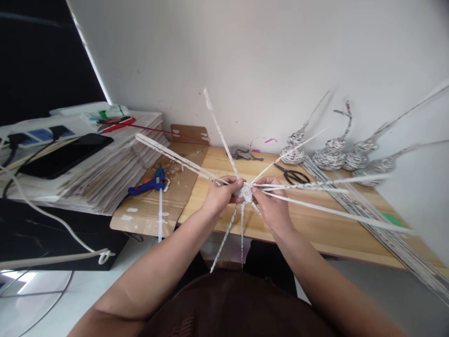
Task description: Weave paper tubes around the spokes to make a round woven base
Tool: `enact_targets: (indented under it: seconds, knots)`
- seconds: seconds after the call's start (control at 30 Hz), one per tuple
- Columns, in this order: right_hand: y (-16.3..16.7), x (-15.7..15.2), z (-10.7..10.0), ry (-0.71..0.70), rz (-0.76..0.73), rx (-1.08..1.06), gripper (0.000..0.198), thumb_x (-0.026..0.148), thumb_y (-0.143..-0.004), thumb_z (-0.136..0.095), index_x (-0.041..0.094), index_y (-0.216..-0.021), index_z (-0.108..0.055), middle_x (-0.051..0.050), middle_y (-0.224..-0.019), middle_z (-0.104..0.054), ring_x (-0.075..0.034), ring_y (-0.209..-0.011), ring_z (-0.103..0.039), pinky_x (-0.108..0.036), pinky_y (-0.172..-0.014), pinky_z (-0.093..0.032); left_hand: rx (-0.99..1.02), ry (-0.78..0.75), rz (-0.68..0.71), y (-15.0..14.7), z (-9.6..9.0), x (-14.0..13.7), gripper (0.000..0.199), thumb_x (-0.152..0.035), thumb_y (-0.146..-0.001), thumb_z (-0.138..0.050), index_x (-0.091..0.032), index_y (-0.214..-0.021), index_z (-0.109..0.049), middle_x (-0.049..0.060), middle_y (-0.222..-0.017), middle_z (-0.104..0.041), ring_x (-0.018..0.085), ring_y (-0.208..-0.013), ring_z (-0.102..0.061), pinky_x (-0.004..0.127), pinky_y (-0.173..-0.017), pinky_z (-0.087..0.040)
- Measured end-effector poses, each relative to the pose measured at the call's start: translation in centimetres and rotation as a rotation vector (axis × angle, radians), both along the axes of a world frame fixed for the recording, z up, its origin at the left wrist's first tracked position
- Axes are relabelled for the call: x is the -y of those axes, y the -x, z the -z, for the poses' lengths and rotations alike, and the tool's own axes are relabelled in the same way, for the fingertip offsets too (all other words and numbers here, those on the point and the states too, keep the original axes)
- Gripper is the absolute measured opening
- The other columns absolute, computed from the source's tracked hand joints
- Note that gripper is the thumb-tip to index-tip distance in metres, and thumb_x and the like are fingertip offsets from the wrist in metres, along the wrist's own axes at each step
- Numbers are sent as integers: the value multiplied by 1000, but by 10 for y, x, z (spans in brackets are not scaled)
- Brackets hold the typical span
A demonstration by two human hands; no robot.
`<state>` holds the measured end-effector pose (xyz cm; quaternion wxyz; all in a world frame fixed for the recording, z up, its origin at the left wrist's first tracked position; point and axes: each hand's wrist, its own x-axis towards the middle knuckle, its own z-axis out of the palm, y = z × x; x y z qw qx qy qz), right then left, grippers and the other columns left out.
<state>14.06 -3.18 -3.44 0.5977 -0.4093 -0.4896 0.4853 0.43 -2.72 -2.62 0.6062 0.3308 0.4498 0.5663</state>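
Between my hands is a small round woven paper base, held above the table's front edge. Several rolled paper sticks spread out from it like spokes, some pointing toward the wall, others down toward my lap. My left hand pinches the base's left edge with thumb and fingers. On the opposite side, my right hand has its fingers closed on the right edge, where several paper sticks run out to the right. The fingertips partly cover the weave.
Woven paper gourd shapes stand against the wall, near black scissors and a bundle of paper sticks on the wooden table. Leftward, a blue glue gun lies on cardboard beside stacked paper bearing a phone.
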Motion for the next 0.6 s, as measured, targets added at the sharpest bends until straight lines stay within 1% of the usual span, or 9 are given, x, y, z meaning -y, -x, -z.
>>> enact_targets:
  seconds: [0.13, 0.27, 0.4, 0.5, 0.6]
  knots:
    - [-1, -2, 1, -33, 1, 34, 19, 23, -76, -69, 22, -91, -56, 3, -76, -62, -12, -61, -56, -24, -56, -45, 45, 55, 8, -3, 0, 0, 28, -32, -59, -84, -13, -75, -71, 4, -69, -67, 12, -58, -62, 18, -44, -53]
    - [-1, -2, 4, -54, 10, 89, 17, 20, -78, -65, 22, -93, -56, 3, -77, -61, -12, -64, -56, -25, -59, -45, 49, 42, 30, -5, -2, 2, 32, -33, -56, -87, -12, -73, -71, 4, -68, -67, 11, -59, -62, 20, -48, -55]
    - [0, 1, 3, -99, 13, 104, 17, 17, -78, -61, 22, -93, -55, 3, -79, -60, -12, -66, -55, -25, -60, -44, 52, 29, 29, -6, -3, 3, 35, -35, -51, -89, -10, -68, -70, 4, -67, -66, 10, -59, -61, 19, -50, -55]
    - [2, 3, 1, -142, 70, 157, 17, 16, -79, -61, 22, -94, -56, 2, -83, -60, -11, -66, -55, -25, -61, -44, 75, 33, 1, -7, -3, 2, 36, -35, -49, -90, -10, -67, -70, 4, -66, -66, 11, -59, -61, 20, -51, -54]
    - [4, 5, -1, -180, 120, 161, 18, 17, -79, -62, 23, -95, -55, 2, -84, -60, -12, -69, -57, -25, -64, -46, 103, 22, -22, -8, -2, 2, 37, -35, -48, -90, -10, -68, -71, 4, -67, -67, 11, -60, -61, 21, -53, -54]
